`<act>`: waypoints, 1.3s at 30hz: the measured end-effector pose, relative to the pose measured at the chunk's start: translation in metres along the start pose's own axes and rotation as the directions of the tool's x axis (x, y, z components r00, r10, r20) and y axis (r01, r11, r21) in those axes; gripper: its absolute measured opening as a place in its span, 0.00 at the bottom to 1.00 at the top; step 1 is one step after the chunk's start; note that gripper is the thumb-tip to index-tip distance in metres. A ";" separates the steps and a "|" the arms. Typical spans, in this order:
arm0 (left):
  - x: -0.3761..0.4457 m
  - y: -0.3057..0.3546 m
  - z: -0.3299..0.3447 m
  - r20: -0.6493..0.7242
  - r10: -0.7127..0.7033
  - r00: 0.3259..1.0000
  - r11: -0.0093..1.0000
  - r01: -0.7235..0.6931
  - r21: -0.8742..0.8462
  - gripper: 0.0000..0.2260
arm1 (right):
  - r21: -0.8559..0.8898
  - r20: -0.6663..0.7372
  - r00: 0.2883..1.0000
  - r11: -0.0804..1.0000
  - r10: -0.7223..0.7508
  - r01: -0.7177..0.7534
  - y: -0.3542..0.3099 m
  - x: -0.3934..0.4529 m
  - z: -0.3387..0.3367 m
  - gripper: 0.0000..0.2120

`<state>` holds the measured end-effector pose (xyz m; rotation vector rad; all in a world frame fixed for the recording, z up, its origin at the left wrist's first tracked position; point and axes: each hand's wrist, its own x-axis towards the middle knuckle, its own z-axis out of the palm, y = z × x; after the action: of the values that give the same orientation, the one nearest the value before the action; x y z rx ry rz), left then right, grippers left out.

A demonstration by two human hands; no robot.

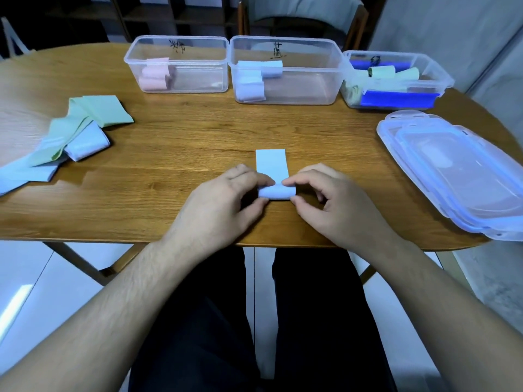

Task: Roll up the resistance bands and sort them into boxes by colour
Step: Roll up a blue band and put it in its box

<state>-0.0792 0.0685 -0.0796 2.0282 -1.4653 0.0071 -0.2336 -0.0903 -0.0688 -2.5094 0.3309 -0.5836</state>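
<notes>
A light blue band [272, 165] lies on the wooden table [169, 171] near its front edge, its near end wound into a roll. My left hand [226, 199] pinches the roll's left end and my right hand [334, 199] pinches its right end; a short flat tail stretches away from me. Three clear boxes stand at the back: the left box [198, 86] holds pink rolls, the middle box [311, 94] holds light blue rolls, the right box [441, 77] holds green rolls and dark blue bands.
A heap of unrolled green and light blue bands [70, 137] lies at the table's left. Stacked clear lids [458, 176] rest at the right edge. A chair [302, 21] stands behind the boxes.
</notes>
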 end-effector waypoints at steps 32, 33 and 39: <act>-0.024 0.012 0.000 0.008 -0.019 1.000 0.999 0.018 0.049 0.16 | -0.071 0.102 0.992 0.994 -0.070 0.077 0.002 0.001 0.002 0.13; -0.023 0.011 -0.001 0.021 -0.016 1.000 0.997 0.014 0.074 0.17 | -0.055 0.095 0.993 0.995 -0.073 0.078 0.003 0.001 0.003 0.14; -0.018 0.008 0.000 0.036 -0.022 0.999 0.992 0.018 0.124 0.20 | -0.037 0.077 0.990 0.992 -0.116 0.119 0.007 0.001 0.003 0.13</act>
<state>-0.0930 0.0827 -0.0820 2.1529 -1.5008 0.0537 -0.2325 -0.0955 -0.0748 -2.5968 0.1693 -0.5323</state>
